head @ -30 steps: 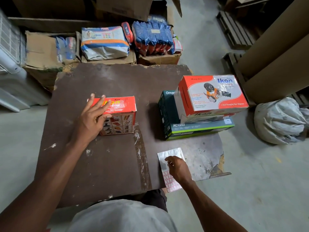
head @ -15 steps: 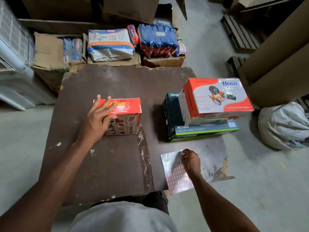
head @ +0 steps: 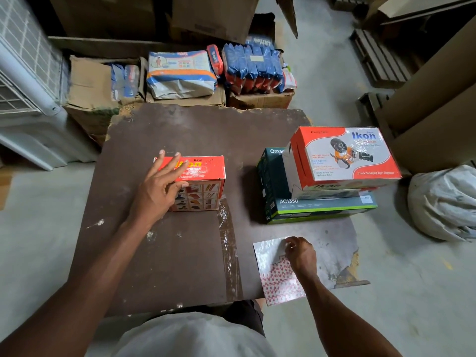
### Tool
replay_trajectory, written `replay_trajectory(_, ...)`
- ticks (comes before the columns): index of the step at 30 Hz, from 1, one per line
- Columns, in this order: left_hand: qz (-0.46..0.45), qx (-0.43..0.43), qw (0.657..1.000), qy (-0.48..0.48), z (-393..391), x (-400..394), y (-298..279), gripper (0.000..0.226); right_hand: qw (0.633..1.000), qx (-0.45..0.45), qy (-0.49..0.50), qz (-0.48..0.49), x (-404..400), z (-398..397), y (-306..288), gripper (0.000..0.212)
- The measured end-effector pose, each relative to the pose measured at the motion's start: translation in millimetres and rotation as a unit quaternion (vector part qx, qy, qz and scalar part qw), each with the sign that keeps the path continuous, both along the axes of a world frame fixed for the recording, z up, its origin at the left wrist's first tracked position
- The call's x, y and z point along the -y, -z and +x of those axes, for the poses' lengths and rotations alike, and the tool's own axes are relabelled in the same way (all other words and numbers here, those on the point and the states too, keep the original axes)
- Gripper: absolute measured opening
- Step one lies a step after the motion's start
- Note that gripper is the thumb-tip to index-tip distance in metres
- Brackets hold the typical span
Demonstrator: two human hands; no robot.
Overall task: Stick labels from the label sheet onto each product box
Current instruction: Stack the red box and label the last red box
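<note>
Left hand: the left hand lies on the small red box with its fingers spread wide and flat on the top.
Small red box: it sits in the middle of the brown table.
Right hand: the right hand rests on the label sheet. Its fingertips are bent down together at the shiny top part, maybe pinching a label, but I cannot tell.
Label sheet: it lies at the near right edge of the table, and its lower end sticks out over the edge.
Other boxes: a big red Ikon box sits on top of a dark green box, just behind the sheet.
</note>
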State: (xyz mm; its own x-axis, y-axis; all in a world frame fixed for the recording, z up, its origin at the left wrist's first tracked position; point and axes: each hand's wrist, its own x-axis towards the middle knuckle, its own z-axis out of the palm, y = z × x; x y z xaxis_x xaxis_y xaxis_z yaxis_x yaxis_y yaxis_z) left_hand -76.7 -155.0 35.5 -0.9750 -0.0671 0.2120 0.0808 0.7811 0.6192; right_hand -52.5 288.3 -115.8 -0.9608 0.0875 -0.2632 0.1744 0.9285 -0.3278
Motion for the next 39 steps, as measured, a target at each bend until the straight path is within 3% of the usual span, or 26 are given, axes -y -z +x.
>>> replay_trajectory(15,0.01,-0.002,1.0,-0.006,-0.6,-2.1,-3.3,0.061,1.0,-0.011,0.004,-0.009,-1.4,8.2,1.8,0.028)
replay_trajectory(31,0.009,0.009,1.0,-0.009,-0.8,-2.6,-5.5,0.062,0.999,-0.033,-0.008,0.013,3.0,10.7,1.9,0.025)
replay_trajectory(35,0.012,0.009,1.0,-0.009,-1.0,-2.9,-4.6,0.062,0.999,-0.024,-0.026,0.018,-2.0,9.8,1.1,0.016)
replay_trajectory(39,0.009,0.012,1.0,-0.012,-0.8,-3.3,-6.0,0.061,0.999,-0.031,-0.035,0.009,-4.7,8.0,-1.4,0.027)
